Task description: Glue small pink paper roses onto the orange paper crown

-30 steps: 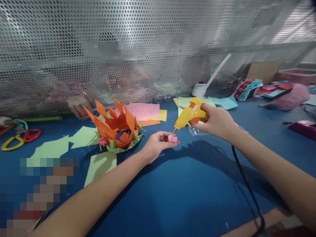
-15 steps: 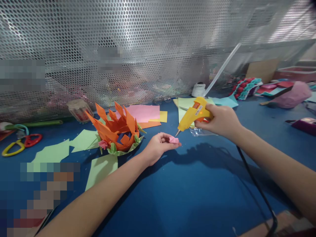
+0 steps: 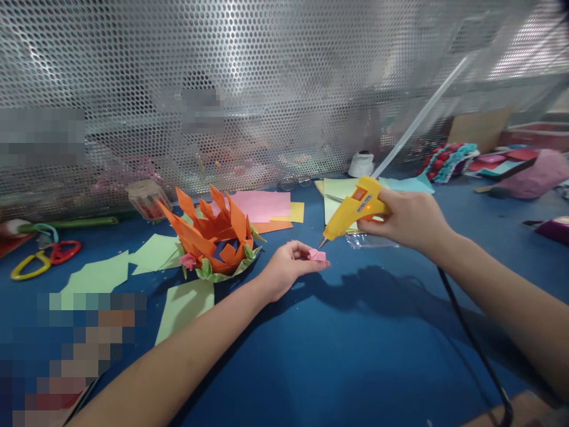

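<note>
Between the fingertips of my left hand is a small folded pink paper piece. My right hand grips a yellow hot glue gun with a long clear glue stick rising from its back. The gun's metal tip points down at the pink piece, right by it; whether they touch I cannot tell. Left of my left hand stands an orange folded-paper crown shape with green paper leaves round its base and a small pink paper flower on its side.
Light green sheets lie at the left, beside scissors with red and yellow handles. Pink paper and a green stack lie behind my hands. A black cord hangs from the glue gun. Perforated metal walls the back.
The glue gun has tilted slightly and its glue stick leans further right. My left hand still holds the pink paper piece; the whole view has shifted a little.
</note>
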Tool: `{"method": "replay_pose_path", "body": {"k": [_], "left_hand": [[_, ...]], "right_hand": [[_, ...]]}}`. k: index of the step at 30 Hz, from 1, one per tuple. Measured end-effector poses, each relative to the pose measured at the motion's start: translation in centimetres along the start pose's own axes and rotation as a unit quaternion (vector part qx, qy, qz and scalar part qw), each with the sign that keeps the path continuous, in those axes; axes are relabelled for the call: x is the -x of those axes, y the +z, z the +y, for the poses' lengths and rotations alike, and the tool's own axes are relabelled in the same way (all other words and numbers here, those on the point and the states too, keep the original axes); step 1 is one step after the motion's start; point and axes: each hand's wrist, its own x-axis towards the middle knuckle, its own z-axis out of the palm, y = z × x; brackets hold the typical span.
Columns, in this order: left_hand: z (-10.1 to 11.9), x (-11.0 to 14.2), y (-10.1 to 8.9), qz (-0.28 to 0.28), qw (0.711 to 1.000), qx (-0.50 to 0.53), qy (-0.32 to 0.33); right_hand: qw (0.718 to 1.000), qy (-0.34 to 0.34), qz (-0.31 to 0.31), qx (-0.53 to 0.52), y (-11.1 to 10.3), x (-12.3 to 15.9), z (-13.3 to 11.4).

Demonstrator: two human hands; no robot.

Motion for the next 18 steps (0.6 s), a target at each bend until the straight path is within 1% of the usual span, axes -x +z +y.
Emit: {"method": "replay_pose_path", "body": {"k": [4,9,11,14,18], "left_hand": [[-0.02,-0.01,0.09,0.004,1.000,-0.003,0.000],[0.00,0.04,0.18,0.016,1.000,-0.008,0.002],[0.06,0.06,0.22,0.014,1.000,-0.009,0.003],[0.10,0.06,0.18,0.012,1.000,-0.011,0.003],[-0.11,-0.03,0.01,0.010,1.000,-0.010,0.008]], "right_hand": [[0.995,-0.058,0.082,0.023,0.43,-0.01,0.33],[0.971,-0.160,0.165,0.070,0.48,0.14,0.61],[0.963,-0.177,0.184,0.085,0.47,0.17,0.73],[0.956,-0.182,0.202,0.107,0.41,0.15,0.83],[0.951,-0.197,0.207,0.119,0.13,0.08,0.72]]}}
